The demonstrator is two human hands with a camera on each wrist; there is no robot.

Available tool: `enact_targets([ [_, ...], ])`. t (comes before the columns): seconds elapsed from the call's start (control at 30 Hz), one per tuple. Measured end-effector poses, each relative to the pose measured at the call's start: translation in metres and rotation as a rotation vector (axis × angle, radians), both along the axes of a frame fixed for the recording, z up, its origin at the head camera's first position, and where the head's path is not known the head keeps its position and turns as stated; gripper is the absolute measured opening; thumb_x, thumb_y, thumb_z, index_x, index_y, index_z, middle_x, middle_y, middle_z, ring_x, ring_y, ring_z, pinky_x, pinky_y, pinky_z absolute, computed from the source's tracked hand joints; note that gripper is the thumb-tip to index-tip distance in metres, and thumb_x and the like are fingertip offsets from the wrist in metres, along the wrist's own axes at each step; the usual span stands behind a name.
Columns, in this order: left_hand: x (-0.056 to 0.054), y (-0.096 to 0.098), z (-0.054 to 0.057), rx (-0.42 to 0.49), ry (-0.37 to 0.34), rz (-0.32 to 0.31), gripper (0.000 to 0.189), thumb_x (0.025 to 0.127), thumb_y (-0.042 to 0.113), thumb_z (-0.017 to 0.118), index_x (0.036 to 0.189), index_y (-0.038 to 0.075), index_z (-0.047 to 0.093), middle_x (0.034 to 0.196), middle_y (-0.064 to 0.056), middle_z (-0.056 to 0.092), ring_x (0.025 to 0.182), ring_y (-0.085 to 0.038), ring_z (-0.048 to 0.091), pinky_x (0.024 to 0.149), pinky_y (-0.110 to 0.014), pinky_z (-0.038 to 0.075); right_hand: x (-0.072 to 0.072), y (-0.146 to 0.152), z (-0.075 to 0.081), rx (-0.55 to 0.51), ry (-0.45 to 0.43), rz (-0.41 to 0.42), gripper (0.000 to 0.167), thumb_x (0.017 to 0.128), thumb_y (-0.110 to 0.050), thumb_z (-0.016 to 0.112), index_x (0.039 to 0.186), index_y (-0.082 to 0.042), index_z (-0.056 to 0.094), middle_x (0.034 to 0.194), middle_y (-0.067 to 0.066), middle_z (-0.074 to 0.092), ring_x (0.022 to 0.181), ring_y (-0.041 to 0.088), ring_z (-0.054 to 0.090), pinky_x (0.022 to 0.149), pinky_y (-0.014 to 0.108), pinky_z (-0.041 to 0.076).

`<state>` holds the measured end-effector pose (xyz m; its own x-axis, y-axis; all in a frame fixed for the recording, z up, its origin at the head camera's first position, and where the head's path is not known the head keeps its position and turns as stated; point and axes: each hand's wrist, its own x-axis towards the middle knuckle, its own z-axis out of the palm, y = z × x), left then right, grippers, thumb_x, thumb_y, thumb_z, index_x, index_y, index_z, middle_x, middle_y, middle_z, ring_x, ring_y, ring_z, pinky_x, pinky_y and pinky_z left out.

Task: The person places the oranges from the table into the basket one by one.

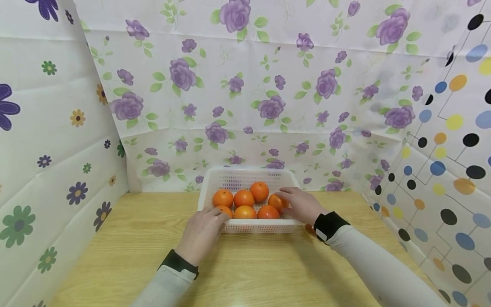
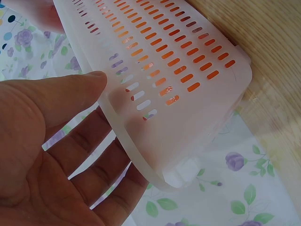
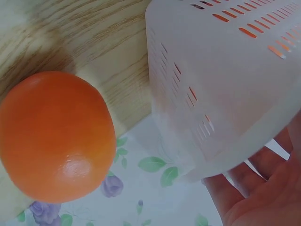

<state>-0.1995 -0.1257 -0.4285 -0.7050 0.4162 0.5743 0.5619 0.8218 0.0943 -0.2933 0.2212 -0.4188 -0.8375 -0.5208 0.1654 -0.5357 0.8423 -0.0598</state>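
A white plastic basket [image 1: 251, 222] with slotted walls stands on the table with several oranges [image 1: 244, 212] in it. My left hand [image 1: 203, 232] holds the basket's rim at its near left corner; in the left wrist view the thumb [image 2: 91, 84] lies on the rim and the fingers pass behind it. My right hand [image 1: 301, 204] reaches over the right side of the basket, its fingers round an orange [image 1: 277, 203] by the right wall. In the right wrist view, the rim and wall partly hide that hand [image 3: 258, 188], and the held orange is out of sight.
Another orange [image 3: 56, 136] lies on the table just outside the basket's right side, mostly hidden under my right wrist in the head view. The wooden table [image 1: 153, 238] meets a flowered cloth [image 1: 249, 106] behind the basket, with patterned cloths at left and right.
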Motion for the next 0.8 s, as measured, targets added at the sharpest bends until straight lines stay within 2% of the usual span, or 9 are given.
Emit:
enact_targets([
  [0.27, 0.000, 0.000, 0.000, -0.007, -0.009, 0.007, 0.022, 0.089, 0.009, 0.093, 0.107, 0.018, 0.084, 0.102, 0.000, 0.078, 0.086, -0.023, 0.068, 0.074, -0.038, 0.057, 0.015, 0.007, 0.005, -0.030, 0.025, -0.013, 0.056, 0.100, -0.021, 0.085, 0.152, -0.009, 0.066, 0.157, 0.022, 0.059, 0.144, 0.047, 0.056, 0.113, 0.064, 0.049],
  [0.8, -0.001, -0.001, -0.001, -0.015, 0.008, -0.002, 0.021, 0.088, 0.008, 0.093, 0.104, 0.018, 0.083, 0.101, 0.000, 0.077, 0.086, -0.024, 0.068, 0.075, -0.040, 0.057, 0.037, 0.018, 0.008, -0.053, 0.083, -0.017, 0.056, 0.104, -0.023, 0.081, 0.154, -0.007, 0.063, 0.156, 0.021, 0.060, 0.142, 0.046, 0.058, 0.114, 0.063, 0.049],
])
